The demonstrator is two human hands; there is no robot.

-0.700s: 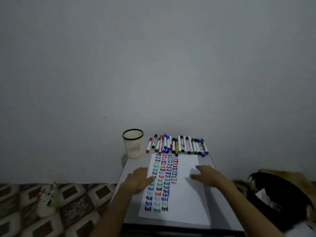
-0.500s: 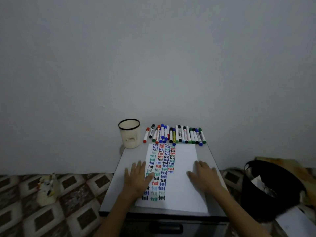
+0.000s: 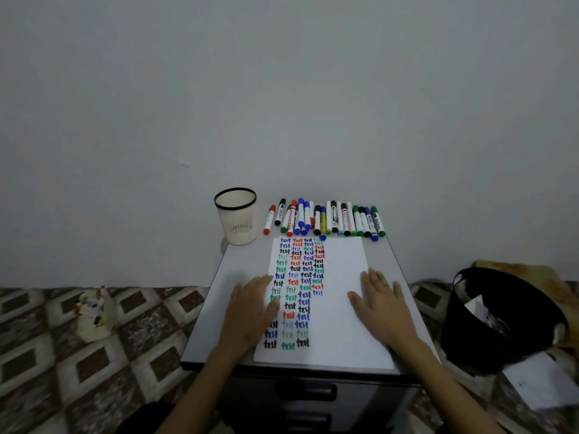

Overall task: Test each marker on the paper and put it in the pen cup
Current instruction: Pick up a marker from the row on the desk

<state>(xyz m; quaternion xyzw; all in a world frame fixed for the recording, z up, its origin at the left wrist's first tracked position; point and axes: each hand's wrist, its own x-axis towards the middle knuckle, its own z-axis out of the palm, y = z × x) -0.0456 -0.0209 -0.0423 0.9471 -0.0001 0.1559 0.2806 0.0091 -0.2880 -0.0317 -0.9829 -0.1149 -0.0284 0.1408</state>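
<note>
My left hand [image 3: 250, 311] and right hand [image 3: 383, 303] lie flat, fingers straight, on the paper [image 3: 340, 308]. The markers [image 3: 326, 219] lie in a row beyond it by the wall, the pen cup [image 3: 236, 216] just left of them. A black bin [image 3: 501, 327] stands right of the table [image 3: 219, 302].

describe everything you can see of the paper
The paper is a white sheet lying flat on the grey table, long side running away from the person. Columns of the word "test" in black, blue, red and green fill its left part; the right is blank. The left hand and right hand rest flat on its two sides.
</note>
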